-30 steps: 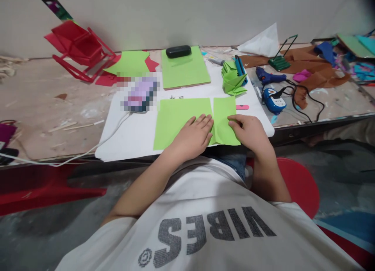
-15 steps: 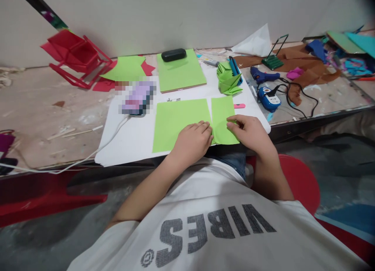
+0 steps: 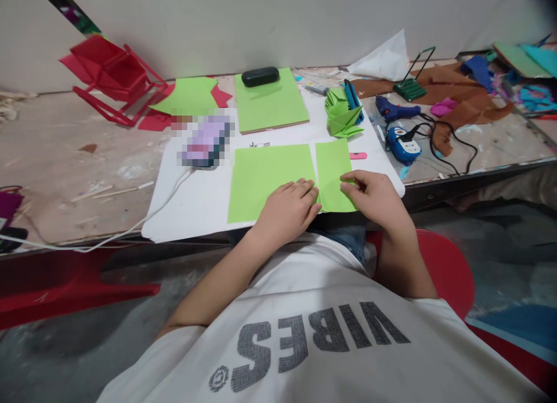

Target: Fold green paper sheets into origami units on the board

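Note:
On the white board (image 3: 174,208) lies a wide green paper sheet (image 3: 274,171). My left hand (image 3: 290,208) rests flat on its lower right part, fingers stretched out toward the gap. A narrower green paper piece (image 3: 331,171) lies just right of the sheet, a thin white gap showing between them. At the right edge of this piece, my right hand (image 3: 372,197) is curled, with thumb and forefinger at the paper; its other fingers are partly hidden. A pink-handled tool (image 3: 358,155) pokes out beyond the piece's right edge.
A black case (image 3: 260,76) sits on a green-covered board (image 3: 272,110). Left are a charging phone (image 3: 204,141) and a red paper chair model (image 3: 115,78). Folded green paper (image 3: 342,115), a glue gun (image 3: 395,108) and a blue power socket (image 3: 404,146) with cords lie right.
The view has shifted slightly, moving the scene a little. The narrow piece's bottom edge looks flatter and straighter. Both hands stay nearly in place on the paper.

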`<state>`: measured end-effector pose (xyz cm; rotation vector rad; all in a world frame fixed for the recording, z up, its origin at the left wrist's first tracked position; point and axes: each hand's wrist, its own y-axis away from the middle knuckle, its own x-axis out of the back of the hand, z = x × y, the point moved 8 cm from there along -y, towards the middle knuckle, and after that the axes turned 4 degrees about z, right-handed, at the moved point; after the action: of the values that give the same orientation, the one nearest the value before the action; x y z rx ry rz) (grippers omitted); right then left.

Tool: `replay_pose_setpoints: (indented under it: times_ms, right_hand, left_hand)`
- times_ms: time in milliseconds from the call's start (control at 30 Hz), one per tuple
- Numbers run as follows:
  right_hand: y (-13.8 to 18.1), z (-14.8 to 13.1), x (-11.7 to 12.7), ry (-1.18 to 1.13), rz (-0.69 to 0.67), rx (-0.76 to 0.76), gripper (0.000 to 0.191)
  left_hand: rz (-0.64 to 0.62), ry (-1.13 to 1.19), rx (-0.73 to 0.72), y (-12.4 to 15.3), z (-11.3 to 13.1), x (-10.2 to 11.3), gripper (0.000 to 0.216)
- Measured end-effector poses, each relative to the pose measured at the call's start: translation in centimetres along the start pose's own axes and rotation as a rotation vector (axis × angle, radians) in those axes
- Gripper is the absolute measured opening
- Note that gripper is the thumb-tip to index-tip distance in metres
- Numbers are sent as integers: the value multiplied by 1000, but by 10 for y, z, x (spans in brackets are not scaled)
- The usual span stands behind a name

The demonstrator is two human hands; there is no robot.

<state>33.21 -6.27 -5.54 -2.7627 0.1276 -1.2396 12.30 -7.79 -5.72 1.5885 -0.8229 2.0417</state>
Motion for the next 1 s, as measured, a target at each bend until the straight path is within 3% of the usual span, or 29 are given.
replay_pose_setpoints:
  times_ms: [733,1000]
  right_hand:
    - [10,0,7,54,-13,19,33]
    - [7,-17,26,58,33,282,35]
  left_hand:
    - [10,40,18,2,-2,-2,48]
    - [-40,35,-5,1,1,2,58]
